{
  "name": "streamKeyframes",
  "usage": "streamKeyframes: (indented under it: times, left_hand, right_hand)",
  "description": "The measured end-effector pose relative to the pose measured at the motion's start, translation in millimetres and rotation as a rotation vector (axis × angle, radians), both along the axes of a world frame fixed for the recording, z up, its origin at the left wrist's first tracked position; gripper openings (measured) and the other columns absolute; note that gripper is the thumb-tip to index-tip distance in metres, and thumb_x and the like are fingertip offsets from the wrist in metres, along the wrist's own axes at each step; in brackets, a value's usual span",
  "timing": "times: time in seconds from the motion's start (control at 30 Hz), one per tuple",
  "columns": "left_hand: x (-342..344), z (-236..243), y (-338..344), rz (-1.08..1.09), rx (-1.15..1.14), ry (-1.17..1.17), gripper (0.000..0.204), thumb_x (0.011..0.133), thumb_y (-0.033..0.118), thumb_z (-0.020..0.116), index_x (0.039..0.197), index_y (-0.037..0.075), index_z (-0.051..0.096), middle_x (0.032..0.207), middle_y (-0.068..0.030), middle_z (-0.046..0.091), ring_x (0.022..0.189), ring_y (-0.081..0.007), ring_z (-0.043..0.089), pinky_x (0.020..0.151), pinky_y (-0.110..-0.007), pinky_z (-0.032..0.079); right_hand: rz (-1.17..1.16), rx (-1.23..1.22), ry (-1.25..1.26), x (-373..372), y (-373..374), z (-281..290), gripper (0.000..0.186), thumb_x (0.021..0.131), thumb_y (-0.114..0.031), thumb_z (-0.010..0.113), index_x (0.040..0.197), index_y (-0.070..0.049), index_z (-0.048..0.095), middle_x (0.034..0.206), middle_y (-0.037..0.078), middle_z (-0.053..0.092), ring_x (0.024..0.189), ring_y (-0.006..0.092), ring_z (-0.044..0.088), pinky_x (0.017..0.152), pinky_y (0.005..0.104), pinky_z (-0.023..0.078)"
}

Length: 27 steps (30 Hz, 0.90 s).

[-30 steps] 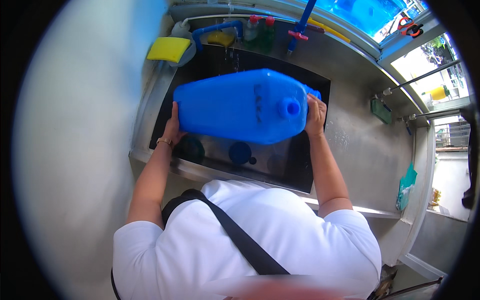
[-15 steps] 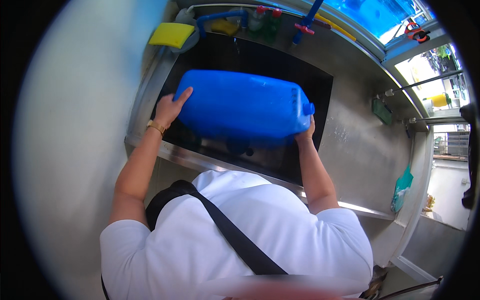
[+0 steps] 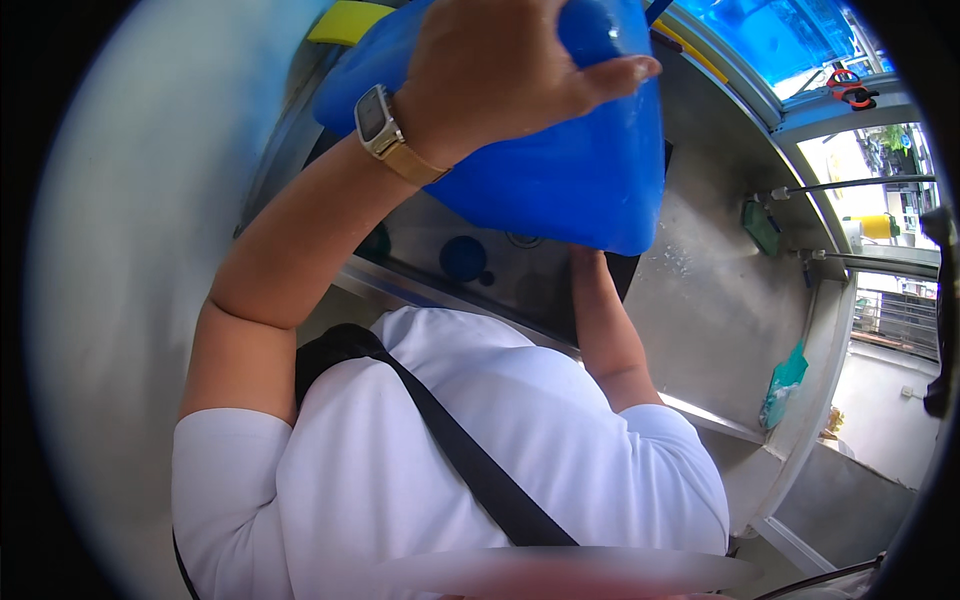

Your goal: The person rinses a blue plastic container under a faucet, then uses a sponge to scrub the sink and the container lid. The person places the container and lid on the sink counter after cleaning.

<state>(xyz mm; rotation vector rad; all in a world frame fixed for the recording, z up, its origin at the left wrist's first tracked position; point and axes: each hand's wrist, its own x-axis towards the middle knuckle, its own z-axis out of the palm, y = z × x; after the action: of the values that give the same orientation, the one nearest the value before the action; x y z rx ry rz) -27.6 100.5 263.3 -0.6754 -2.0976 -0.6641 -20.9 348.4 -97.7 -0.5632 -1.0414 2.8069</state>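
A large blue plastic jerrycan [image 3: 560,180] is held up close in front of me, tilted, over the sink [image 3: 410,240]. My left hand [image 3: 500,80], with a watch [image 3: 390,135] on its wrist, grips the raised end of the jerrycan, its thumb lying across the blue surface. Under the lower end, my right hand [image 3: 588,256] bears the jerrycan from below; its fingers are hidden behind the blue plastic. The jerrycan's cap is out of sight.
Beneath the jerrycan, a round blue thing [image 3: 463,259] lies in the sink. A yellow sponge [image 3: 345,22] is at the far left. Rightward extends a wet steel counter [image 3: 705,250], with a green pouch [image 3: 785,385] and a green block-like thing [image 3: 762,226] along its edge. Red-handled scissors [image 3: 852,90] hang beyond.
The jerrycan has gone from lying lengthwise over the sink to tilted up, nearer to me. My left hand has risen and moved right with it; my right hand has slipped from view underneath.
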Motion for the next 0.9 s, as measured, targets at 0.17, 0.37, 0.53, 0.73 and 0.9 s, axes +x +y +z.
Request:
streamKeyframes:
  times: [0.17,0.37,0.53,0.73,0.9]
  left_hand:
    - [11.9,20.2,19.5,-0.008,-0.075,0.011,0.084,0.083,0.058,0.067,0.123,-0.015,0.057,0.116,-0.0342,0.064,0.107,-0.0448,0.066,0.087,-0.047,0.056]
    - [14.4,25.3,9.6,-0.038,-0.045,-0.041,0.084,0.084,0.057,0.067,0.125,-0.015,0.056,0.117,-0.0333,0.064,0.105,-0.0436,0.067,0.087,-0.045,0.057]
    - [0.8,-8.3,-34.0,0.016,0.109,-0.105,0.089,0.083,0.065,0.064,0.129,-0.010,0.056,0.120,-0.0303,0.064,0.108,-0.0456,0.065,0.090,-0.046,0.056]
    - [1.9,-126.5,-146.1,0.162,0.399,-0.518,0.078,0.089,0.061,0.060,0.132,-0.004,0.054,0.120,-0.0245,0.064,0.112,-0.0361,0.063,0.101,-0.038,0.048]
    - [5.1,-227.6,-169.9,0.453,0.517,-1.181,0.110,0.090,0.077,0.036,0.150,-0.013,0.017,0.150,-0.0334,0.035,0.143,-0.0432,0.030,0.119,-0.039,0.021]
  right_hand:
    - [0.001,-0.008,0.003,-3.0,-6.4,1.4,0.051,0.102,-0.042,0.036,0.136,-0.006,0.052,0.131,0.015,0.059,0.118,0.0328,0.058,0.099,0.0490,0.050]
    - [0.011,-0.011,0.023,-7.4,-11.8,1.6,0.052,0.102,-0.042,0.035,0.136,-0.006,0.051,0.131,0.015,0.058,0.119,0.0331,0.058,0.099,0.0494,0.050]
    - [0.047,0.012,0.082,-15.1,3.9,28.4,0.053,0.102,-0.043,0.035,0.137,-0.006,0.051,0.132,0.016,0.058,0.120,0.0334,0.057,0.100,0.0496,0.050]
    - [0.217,0.035,0.373,-32.1,41.5,102.0,0.059,0.102,-0.045,0.030,0.143,-0.005,0.044,0.139,0.018,0.053,0.126,0.0356,0.053,0.103,0.0517,0.047]
    - [0.028,0.933,0.220,-67.5,-51.4,137.2,0.035,0.095,-0.033,0.061,0.070,-0.010,0.069,0.064,-0.002,0.060,0.059,0.0086,0.055,0.055,0.0284,0.043]
